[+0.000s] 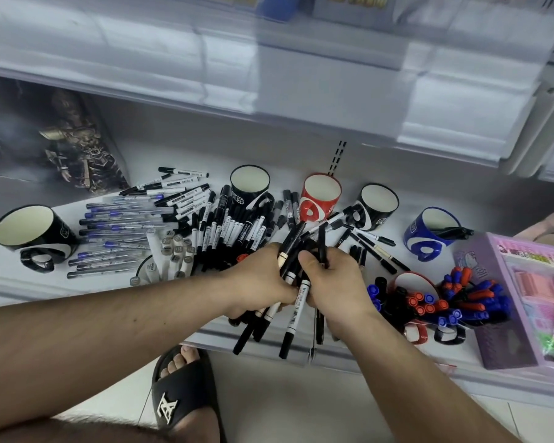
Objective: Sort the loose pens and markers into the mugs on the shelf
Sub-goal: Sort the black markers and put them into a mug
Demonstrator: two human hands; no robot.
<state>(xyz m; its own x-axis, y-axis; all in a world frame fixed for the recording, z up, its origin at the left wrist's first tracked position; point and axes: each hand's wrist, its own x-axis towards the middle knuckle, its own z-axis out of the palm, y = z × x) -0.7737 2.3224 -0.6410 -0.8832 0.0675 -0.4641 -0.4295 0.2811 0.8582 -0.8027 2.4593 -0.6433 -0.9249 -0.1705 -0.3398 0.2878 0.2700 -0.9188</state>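
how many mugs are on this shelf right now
7, though pens may hide more. Large black mug far left; black mug, red mug, black mug and blue mug along the back; front right, a red-handled mug and a black-handled mug, both full of markers.

Stationery shop: you face a white display shelf (77, 282) with clear price rails, stocked with bulk barcoded markers (234, 225), mugs (322, 199) and a packaged stationery set (525, 298).

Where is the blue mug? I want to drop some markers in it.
In the head view, the blue mug stands right of the three middle mugs, past the black mug, behind the purple box.
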